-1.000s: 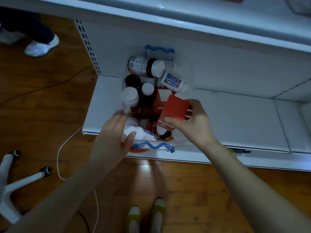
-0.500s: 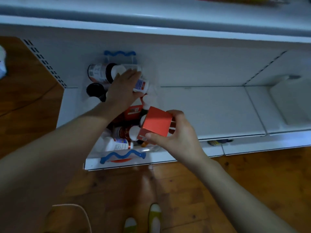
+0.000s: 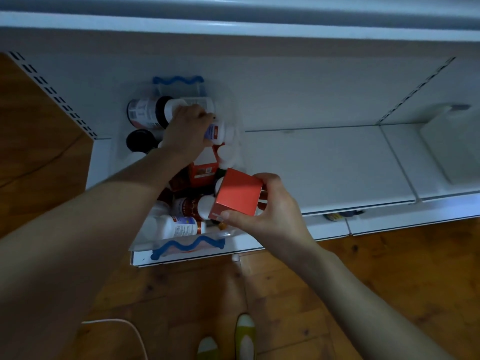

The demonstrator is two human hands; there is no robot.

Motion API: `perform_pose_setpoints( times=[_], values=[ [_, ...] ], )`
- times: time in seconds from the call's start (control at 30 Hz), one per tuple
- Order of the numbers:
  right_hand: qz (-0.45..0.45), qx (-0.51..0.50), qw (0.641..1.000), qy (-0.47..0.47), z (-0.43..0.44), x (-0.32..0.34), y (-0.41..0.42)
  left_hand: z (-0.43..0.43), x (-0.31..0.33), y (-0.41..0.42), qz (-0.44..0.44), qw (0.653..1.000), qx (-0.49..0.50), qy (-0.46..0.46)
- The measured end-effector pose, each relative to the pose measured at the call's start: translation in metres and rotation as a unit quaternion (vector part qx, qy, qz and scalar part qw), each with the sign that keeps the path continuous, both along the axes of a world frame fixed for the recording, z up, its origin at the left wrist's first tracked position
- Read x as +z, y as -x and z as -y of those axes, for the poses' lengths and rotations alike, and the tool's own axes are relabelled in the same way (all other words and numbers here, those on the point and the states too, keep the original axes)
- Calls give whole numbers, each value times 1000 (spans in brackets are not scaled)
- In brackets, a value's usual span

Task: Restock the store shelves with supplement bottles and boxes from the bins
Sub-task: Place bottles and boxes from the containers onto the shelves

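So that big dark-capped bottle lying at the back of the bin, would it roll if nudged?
Probably. The dark-capped bottle lies on its side and looks round, so it could roll, though the clear bin and crowded bottles would likely stop it. It looks bulky, so perhaps heavy if full. Its label looks smooth, maybe a little slippery.

I see the clear plastic bin with wavy blue handles (image 3: pixel 181 246) sitting on the left end of the white metal bottom shelf (image 3: pixel 324 165), heaped with bottles. My left hand (image 3: pixel 185 131) is in its far half on a small white blue-labelled bottle (image 3: pixel 217 131); my right hand (image 3: pixel 262 214) holds the red cardboard box (image 3: pixel 239 194) over its near right corner.
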State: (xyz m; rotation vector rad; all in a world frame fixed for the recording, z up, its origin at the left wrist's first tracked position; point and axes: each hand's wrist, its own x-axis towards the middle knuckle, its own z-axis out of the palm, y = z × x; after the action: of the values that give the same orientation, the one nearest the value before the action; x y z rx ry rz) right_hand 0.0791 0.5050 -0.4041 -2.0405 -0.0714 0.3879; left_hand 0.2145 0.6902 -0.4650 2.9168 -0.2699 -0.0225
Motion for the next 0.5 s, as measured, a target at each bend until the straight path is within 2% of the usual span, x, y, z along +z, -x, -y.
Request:
perform_pose_setpoints(
  times=[0.2, 0.5],
  values=[
    [-6, -4, 1000, -2, -1, -1, 0, 0, -2, -2, -2, 1000, 2, 13],
    [-9, -5, 1000, 4, -2, -4, -1, 3, 6, 9, 47, 989, 20, 135]
  ],
)
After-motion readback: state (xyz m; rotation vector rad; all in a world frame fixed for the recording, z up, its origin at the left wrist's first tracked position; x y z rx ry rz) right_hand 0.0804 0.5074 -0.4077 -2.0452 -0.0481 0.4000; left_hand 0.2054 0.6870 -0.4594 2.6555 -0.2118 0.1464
